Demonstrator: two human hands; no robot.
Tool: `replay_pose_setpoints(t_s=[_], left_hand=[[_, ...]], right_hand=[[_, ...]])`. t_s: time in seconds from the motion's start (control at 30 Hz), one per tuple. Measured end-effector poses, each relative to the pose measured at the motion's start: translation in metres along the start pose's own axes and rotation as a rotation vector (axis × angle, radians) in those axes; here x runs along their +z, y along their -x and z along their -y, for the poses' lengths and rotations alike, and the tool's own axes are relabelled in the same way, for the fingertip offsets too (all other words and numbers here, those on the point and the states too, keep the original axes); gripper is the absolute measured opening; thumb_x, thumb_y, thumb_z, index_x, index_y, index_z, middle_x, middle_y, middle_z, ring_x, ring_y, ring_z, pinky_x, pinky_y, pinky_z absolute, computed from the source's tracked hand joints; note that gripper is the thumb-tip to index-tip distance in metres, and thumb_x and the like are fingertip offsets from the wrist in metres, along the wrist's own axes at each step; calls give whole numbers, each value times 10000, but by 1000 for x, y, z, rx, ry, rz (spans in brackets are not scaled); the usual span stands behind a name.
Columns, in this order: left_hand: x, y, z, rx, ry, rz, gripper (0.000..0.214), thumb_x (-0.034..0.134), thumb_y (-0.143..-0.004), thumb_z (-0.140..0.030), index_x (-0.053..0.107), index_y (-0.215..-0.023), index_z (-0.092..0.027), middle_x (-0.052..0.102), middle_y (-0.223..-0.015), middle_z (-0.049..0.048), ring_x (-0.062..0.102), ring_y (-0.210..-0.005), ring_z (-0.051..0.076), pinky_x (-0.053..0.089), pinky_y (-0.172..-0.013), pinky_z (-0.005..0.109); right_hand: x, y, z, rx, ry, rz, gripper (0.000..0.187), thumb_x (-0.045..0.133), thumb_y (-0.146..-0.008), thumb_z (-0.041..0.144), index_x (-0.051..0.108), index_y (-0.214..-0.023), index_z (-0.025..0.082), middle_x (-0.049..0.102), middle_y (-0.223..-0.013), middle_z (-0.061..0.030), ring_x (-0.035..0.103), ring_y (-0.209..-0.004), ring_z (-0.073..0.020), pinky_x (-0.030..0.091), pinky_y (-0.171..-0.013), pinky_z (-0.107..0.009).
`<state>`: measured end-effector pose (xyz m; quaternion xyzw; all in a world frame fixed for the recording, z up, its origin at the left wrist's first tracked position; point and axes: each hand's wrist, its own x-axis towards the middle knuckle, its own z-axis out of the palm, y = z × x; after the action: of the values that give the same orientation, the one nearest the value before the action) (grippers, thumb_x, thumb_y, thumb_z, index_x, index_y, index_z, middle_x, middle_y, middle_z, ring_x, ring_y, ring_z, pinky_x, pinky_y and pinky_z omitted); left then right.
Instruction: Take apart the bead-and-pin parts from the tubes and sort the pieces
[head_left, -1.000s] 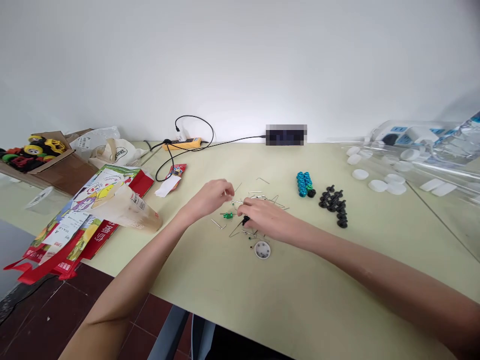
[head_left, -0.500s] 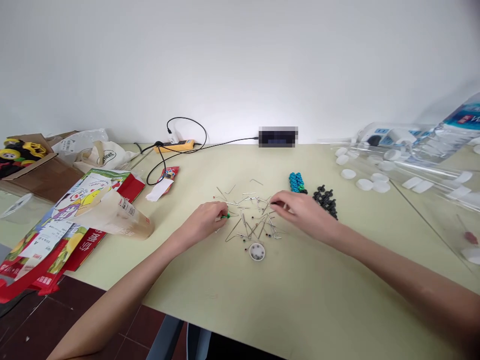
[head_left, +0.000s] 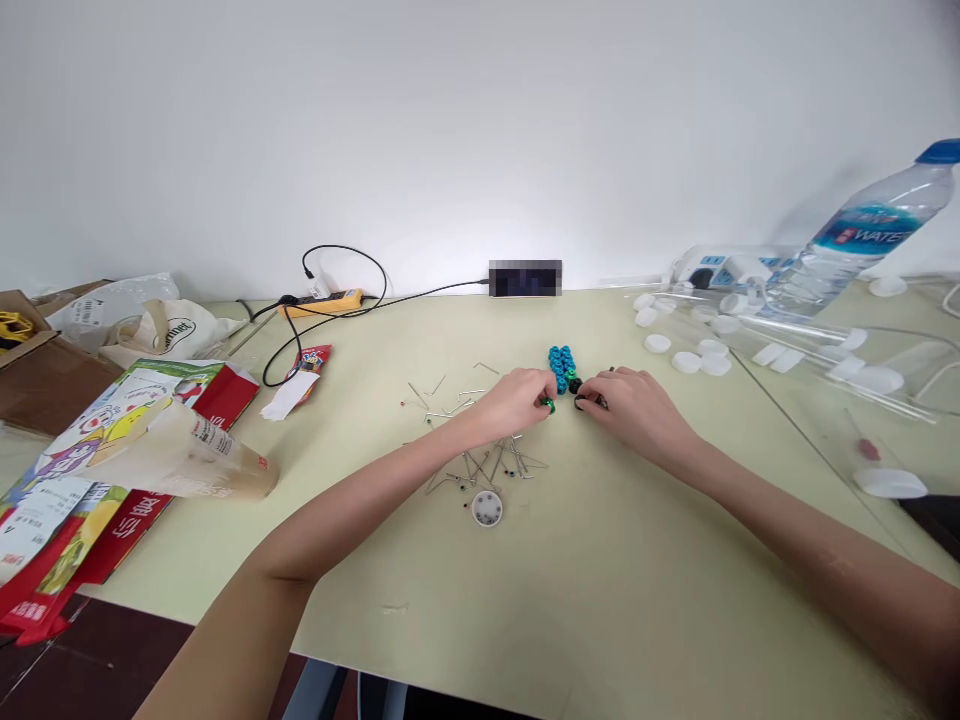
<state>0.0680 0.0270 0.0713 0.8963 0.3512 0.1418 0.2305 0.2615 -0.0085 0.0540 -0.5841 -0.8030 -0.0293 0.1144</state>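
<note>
My left hand (head_left: 517, 402) is closed in a pinch on a small shiny green piece (head_left: 548, 405), just in front of the blue pieces. Close by on the right, my right hand (head_left: 634, 403) pinches a small black piece (head_left: 579, 402). Between and behind the hands lies a neat block of small blue ribbed pieces (head_left: 559, 366), with a green one and a black one at its near end. The loose black pieces are mostly hidden by my right hand. Bent metal rods (head_left: 491, 458) lie scattered below my left forearm, and a small round white dish (head_left: 487, 509) with little bits in it sits nearest me.
At left are a tilted drink cup (head_left: 217, 455), a colourful bag (head_left: 161, 400), a cardboard box (head_left: 56, 375) and a red packet (head_left: 309, 372). A yellow power strip (head_left: 322, 303) lies by the wall. White caps (head_left: 686, 362), clear tubes and a water bottle (head_left: 847, 240) are at right.
My left hand has moved right with the green piece, from the rods to beside the blue block. My right hand has shifted right to the black pieces and now pinches one. The view has turned slightly right.
</note>
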Motion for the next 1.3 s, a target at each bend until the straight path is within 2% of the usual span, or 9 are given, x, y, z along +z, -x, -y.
replay_pose_setpoints(t_s=[0.07,0.17,0.37,0.57,0.9,1.0,1.1,1.2,1.3], left_hand=[[7,-10,-1,0,-28,17,116,471,-734,-85,521,-771,-183,583,-769,10,551,-712,150,396,-585,238],[14,-18,0,-6,-50,9,151,466,-747,-88,500,-858,-184,558,-746,15,533,-678,163,370,-559,253],[25,-27,7,-12,-84,-27,254,463,-800,-127,397,-1038,-184,539,-729,15,523,-651,182,356,-554,264],[32,-33,12,11,-31,-70,294,518,-789,-150,343,-1020,-199,533,-719,1,532,-652,186,362,-565,259],[29,-35,11,-68,99,-52,381,631,-731,-190,331,-966,-206,556,-757,2,561,-686,185,389,-579,260],[21,-27,13,-83,168,-39,385,644,-729,-197,339,-964,-210,564,-721,-12,549,-653,171,383,-562,257],[7,-10,15,-102,188,-112,326,617,-770,-236,355,-962,-215,561,-708,-28,525,-629,141,378,-571,245],[-8,15,18,-83,192,-214,188,524,-850,-275,380,-958,-217,554,-725,-33,503,-618,113,371,-574,227],[-20,47,24,-71,163,-277,83,484,-879,-272,441,-906,-205,556,-756,-23,503,-645,103,372,-586,220]], right_hand=[[-1,2,0,-5,66,-27,137,502,-849,228,635,-827,201,674,-759,-31,552,-749,-219,337,-637,-317],[1,2,-2,-15,122,-54,118,532,-833,197,590,-935,181,686,-793,-41,555,-768,-227,317,-638,-315],[6,1,-4,-28,164,-74,99,535,-830,176,543,-929,178,684,-822,-51,552,-777,-235,301,-633,-311],[9,0,-3,-20,189,-116,198,542,-819,191,520,-1010,142,658,-924,-105,539,-835,-263,317,-656,-321],[13,-3,-8,-34,98,-74,295,458,-830,133,483,-1122,157,683,-941,-98,535,-925,-277,322,-738,-351],[14,-3,-9,-27,92,-63,316,454,-837,140,472,-1152,158,685,-944,-100,534,-939,-275,324,-746,-356],[11,-1,-9,-30,95,-63,322,448,-845,141,471,-1166,154,677,-965,-112,535,-951,-282,335,-753,-369],[3,3,-1,-68,100,-108,313,408,-867,119,491,-1166,157,641,-1057,-141,521,-990,-299,345,-768,-393],[-6,11,19,-159,46,-156,282,364,-901,112,535,-1120,163,593,-1132,-148,505,-1018,-301,368,-789,-411]])
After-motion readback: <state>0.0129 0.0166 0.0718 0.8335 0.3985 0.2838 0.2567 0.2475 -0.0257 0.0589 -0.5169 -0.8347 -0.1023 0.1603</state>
